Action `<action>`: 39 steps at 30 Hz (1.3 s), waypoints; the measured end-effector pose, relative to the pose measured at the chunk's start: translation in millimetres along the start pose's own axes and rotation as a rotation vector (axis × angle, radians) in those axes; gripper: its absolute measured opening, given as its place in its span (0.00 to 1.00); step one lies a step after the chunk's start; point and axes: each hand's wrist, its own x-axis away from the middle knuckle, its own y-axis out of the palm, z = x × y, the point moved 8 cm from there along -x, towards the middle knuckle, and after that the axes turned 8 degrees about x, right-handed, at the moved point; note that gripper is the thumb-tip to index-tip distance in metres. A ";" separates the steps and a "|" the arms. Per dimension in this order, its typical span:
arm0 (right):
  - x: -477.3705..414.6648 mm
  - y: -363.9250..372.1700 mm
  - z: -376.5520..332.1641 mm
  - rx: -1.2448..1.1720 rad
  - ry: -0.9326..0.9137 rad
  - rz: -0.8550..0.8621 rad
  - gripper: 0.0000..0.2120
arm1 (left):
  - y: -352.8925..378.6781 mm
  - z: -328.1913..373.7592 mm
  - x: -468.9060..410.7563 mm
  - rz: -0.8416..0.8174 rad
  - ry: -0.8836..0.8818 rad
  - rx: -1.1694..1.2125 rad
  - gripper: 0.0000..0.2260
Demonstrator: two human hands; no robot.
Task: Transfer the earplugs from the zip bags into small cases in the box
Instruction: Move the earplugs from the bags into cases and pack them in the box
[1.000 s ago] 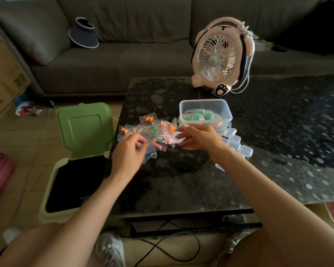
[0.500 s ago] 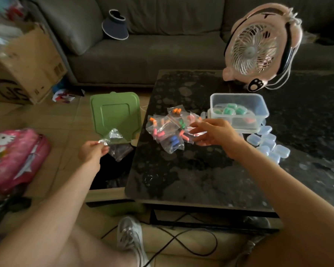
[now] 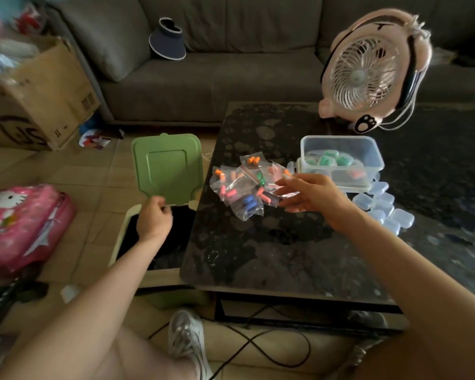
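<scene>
Right grip [image 3: 307, 194], released and spread, touches the earplug zip bags [image 3: 244, 187] heaped just left of it; left grip [image 3: 154, 218] hangs loosely curled, apparently empty; a careless drag could sweep bags off the table [image 3: 258, 256] edge.

green bin lid [image 3: 167, 167], pink bag [image 3: 19, 223], orange, blue, green earplugs [image 3: 248, 201], black speckled table [image 3: 258, 242], pink fan [image 3: 368, 69]

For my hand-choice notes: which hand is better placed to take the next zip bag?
Right. The right hand is over the table, touching the pile of zip bags. The left hand is off the table, above the bin.
</scene>
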 end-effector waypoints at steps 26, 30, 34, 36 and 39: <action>15.0 -8.4 18.8 -0.187 0.080 -0.139 0.19 | 64.0 182.7 115.6 -0.796 0.069 1.139 0.08; 23.6 -10.7 12.8 -0.288 0.060 -0.196 0.11 | 72.4 181.0 116.7 -0.813 0.006 1.220 0.07; 25.5 -11.4 13.6 -0.314 0.067 -0.182 0.16 | 77.9 179.9 119.1 -0.809 -0.032 1.198 0.07; 25.5 -9.7 12.3 -0.321 0.066 -0.189 0.22 | 78.9 178.4 119.8 -0.799 -0.042 1.150 0.07; 25.3 -11.1 10.0 -0.341 0.075 -0.178 0.27 | 80.1 171.1 117.3 -0.747 -0.058 1.051 0.06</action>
